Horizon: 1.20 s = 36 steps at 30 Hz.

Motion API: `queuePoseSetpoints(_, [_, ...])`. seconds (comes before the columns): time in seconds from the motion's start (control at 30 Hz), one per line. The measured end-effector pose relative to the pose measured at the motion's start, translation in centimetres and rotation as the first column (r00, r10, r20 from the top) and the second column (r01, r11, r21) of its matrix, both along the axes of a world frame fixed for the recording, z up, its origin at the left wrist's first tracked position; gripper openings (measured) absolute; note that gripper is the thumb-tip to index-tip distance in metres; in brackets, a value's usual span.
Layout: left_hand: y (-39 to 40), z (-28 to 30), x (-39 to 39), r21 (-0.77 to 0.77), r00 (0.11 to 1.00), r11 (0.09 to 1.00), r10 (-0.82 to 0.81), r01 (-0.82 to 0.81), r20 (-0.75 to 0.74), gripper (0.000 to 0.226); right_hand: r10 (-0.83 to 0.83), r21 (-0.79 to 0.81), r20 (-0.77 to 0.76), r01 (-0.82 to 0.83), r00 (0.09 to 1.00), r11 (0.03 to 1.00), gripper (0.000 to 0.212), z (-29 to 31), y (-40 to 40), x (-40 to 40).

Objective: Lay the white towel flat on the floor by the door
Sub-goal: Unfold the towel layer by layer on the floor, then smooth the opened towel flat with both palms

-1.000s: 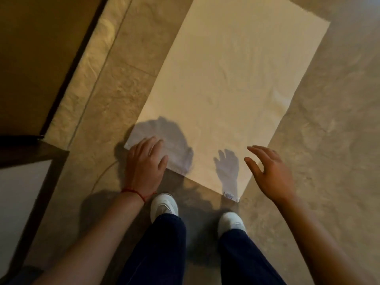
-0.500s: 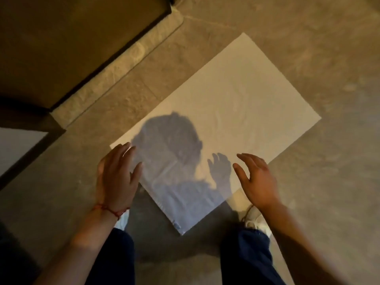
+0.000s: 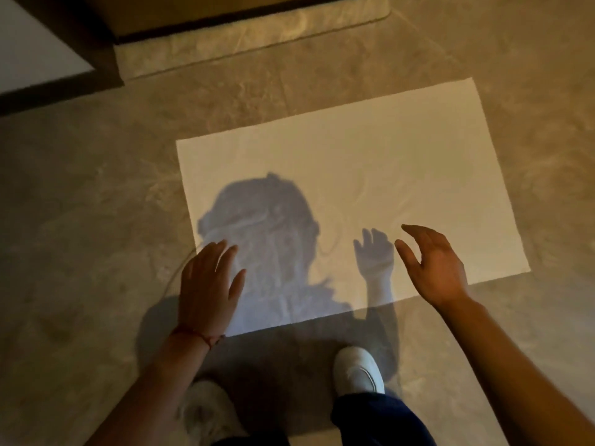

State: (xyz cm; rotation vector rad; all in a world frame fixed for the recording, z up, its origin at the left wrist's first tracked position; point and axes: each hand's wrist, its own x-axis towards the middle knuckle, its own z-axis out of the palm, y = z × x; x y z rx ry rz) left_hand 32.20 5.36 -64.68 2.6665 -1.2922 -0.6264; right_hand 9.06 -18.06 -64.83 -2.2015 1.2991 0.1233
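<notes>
On the grey stone floor, the white towel lay spread flat as a rectangle, its far long edge angled toward the raised stone threshold at 12 o'clock, with a strip of bare floor between the two. Your left hand was palm down over the towel's near left corner, at about 8 o'clock from the towel's middle, fingers spread and holding nothing; whether it pressed the cloth or hovered just above it could not be told. Your right hand was lifted over the near edge at about 5 o'clock, fingers apart and slightly curled, empty, its shadow falling on the cloth just to its left. Your white shoe stood on the floor just short of the towel's near edge, at 6 o'clock.
</notes>
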Motion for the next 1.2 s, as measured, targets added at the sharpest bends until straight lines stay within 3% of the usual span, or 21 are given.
queuePoseSetpoints(0.17, [0.0, -7.2, -0.5, -0.055, 0.99, 0.989, 0.142, -0.14, 0.025, 0.053, 0.185, -0.049, -0.007, -0.185, 0.983, 0.982, 0.046, -6.7, 0.1, 0.8])
queuePoseSetpoints(0.3, [-0.7, -13.1, 0.0, -0.086, 0.985, 0.984, 0.16, -0.153, 0.072, 0.052, 0.291, -0.099, -0.011, -0.291, 0.957, 0.952, 0.063, -12.5, -1.2, 1.9])
queuePoseSetpoints(0.4, [-1.9, -17.1, 1.2, -0.115, 0.975, 0.978, 0.188, -0.175, 0.116, 0.052, 0.325, -0.179, -0.023, -0.324, 0.945, 0.929, 0.076, -16.5, -3.0, 2.8])
queuePoseSetpoints(0.53, [-4.3, -20.9, 3.2, -0.149, 0.959, 0.965, 0.24, -0.217, 0.151, 0.057, 0.292, -0.289, -0.01, -0.282, 0.956, 0.915, 0.073, -20.2, -5.2, 4.1])
queuePoseSetpoints(0.7, [-7.6, -23.7, 3.7, -0.185, 0.955, 0.958, 0.251, -0.221, 0.159, 0.066, 0.219, -0.305, 0.005, -0.207, 0.976, 0.929, 0.082, -22.7, -6.0, 4.9])
queuePoseSetpoints(0.83, [-7.6, -25.2, 2.1, -0.168, 0.954, 0.951, 0.279, -0.259, 0.106, 0.07, 0.261, -0.274, -0.093, -0.276, 0.961, 0.921, 0.077, -24.1, -4.5, 5.2])
queuePoseSetpoints(0.93, [-7.0, -26.0, 1.7, -0.169, 0.949, 0.957, 0.263, -0.234, 0.176, 0.065, 0.246, -0.284, -0.121, -0.271, 0.962, 0.92, 0.072, -24.6, -4.4, 5.3])
queuePoseSetpoints(1.07, [-6.9, -26.4, 3.1, -0.174, 0.932, 0.955, 0.278, -0.241, 0.233, 0.068, 0.263, -0.306, -0.13, -0.291, 0.956, 0.907, 0.074, -24.7, -4.3, 6.6])
queuePoseSetpoints(1.2, [-6.4, -26.5, 6.3, -0.193, 0.927, 0.94, 0.317, -0.28, 0.199, 0.07, 0.286, -0.32, -0.102, -0.303, 0.953, 0.898, 0.075, -24.7, -4.1, 10.1])
